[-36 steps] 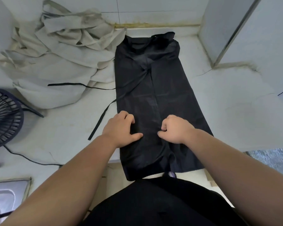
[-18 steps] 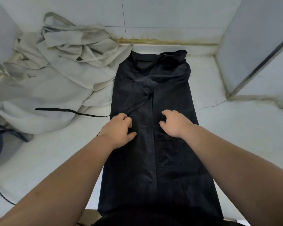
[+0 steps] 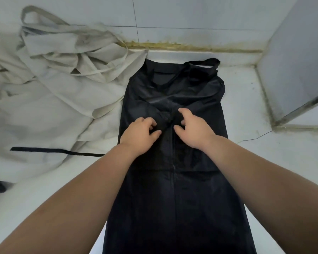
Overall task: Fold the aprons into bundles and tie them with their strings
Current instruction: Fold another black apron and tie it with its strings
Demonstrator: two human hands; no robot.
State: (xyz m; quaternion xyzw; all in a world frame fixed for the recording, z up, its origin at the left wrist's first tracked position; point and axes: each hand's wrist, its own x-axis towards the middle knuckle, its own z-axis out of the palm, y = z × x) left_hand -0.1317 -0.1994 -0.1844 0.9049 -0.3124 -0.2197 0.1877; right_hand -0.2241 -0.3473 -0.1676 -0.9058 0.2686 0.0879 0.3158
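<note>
Count: 1 black apron, 2 hands on it, 1 heap of beige aprons whose number can't be told because they are tangled. The black apron lies flat on the white counter, running lengthwise from the near edge towards the tiled wall. It forms a long narrow strip, both sides turned in and meeting at a centre line. Its cloth is slightly shiny, creased near the far end. Its neck loop lies at the far end, partly lifted. One black string trails left from under the left forearm onto the beige heap, which touches the apron's far-left edge. Left hand grip: thumb and curled fingers pinch a ridge of cloth near the centre line. Right hand grip: fingers bent, tips on the cloth just beside the line; can't tell whether it holds any.
</note>
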